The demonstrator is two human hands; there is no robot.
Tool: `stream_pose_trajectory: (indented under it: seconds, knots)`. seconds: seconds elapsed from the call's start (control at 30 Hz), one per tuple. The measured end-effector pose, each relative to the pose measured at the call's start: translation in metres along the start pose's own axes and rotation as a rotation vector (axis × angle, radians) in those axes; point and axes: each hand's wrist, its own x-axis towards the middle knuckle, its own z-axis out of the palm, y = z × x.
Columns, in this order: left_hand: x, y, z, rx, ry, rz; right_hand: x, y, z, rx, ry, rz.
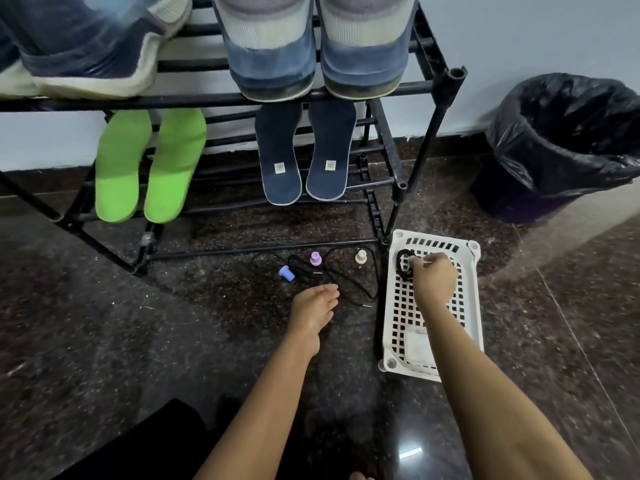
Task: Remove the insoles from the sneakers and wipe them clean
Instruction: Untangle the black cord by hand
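Dark speckled stone floor (138,341), pale wall (536,46), black rack (433,109).

I see the rack (433,109) at twelve o'clock, with sneakers (273,57) on its top shelf. On the shelf below lie the left insole pair (149,164) at eleven and the right insole pair (306,154) at twelve. The bin (561,143) sits at two. At four the basket (401,317) lies on the floor (173,341), holding what may be a coiled lace (401,263). Three plugs (315,258) lie left of it.

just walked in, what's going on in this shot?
The right hand holds a coiled black lace in the white basket; the left hand, fingers straight, reaches toward loose black laces on the floor. Green insoles and navy insoles already lie on the rack's lower shelf, sneakers above.
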Motion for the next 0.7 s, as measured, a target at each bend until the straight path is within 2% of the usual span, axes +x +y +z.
stream_pose_trajectory:
  seconds: [0.07,0.13,0.2,0.27,0.37,0.4,0.53,0.7]
  knots:
    - [0.001,0.001,-0.004,-0.019,0.017,0.002,-0.008,-0.003,-0.001,-0.004,0.083,-0.098]
    - [0.001,0.003,-0.008,-0.041,0.044,-0.002,-0.023,-0.008,0.003,-0.004,0.128,-0.311]
    - [0.003,0.002,-0.013,-0.057,0.064,-0.007,-0.042,-0.013,0.014,-0.035,0.021,-0.553]
    - [0.003,0.002,-0.018,-0.059,0.078,-0.011,-0.057,-0.015,0.034,-0.211,-0.205,-0.697]
    - [0.004,0.003,-0.026,-0.069,0.097,-0.013,-0.073,-0.013,0.062,-0.71,-0.44,-0.672]
    - [0.004,0.004,-0.028,-0.071,0.103,-0.014,-0.078,-0.014,0.064,-0.778,-0.475,-0.615]
    - [0.001,0.016,-0.039,-0.083,0.115,0.005,-0.088,-0.022,0.06,-0.753,-0.457,-0.58]
    - [-0.014,0.039,-0.045,-0.115,0.132,0.066,-0.086,-0.056,0.04,-0.656,-0.38,-0.729]
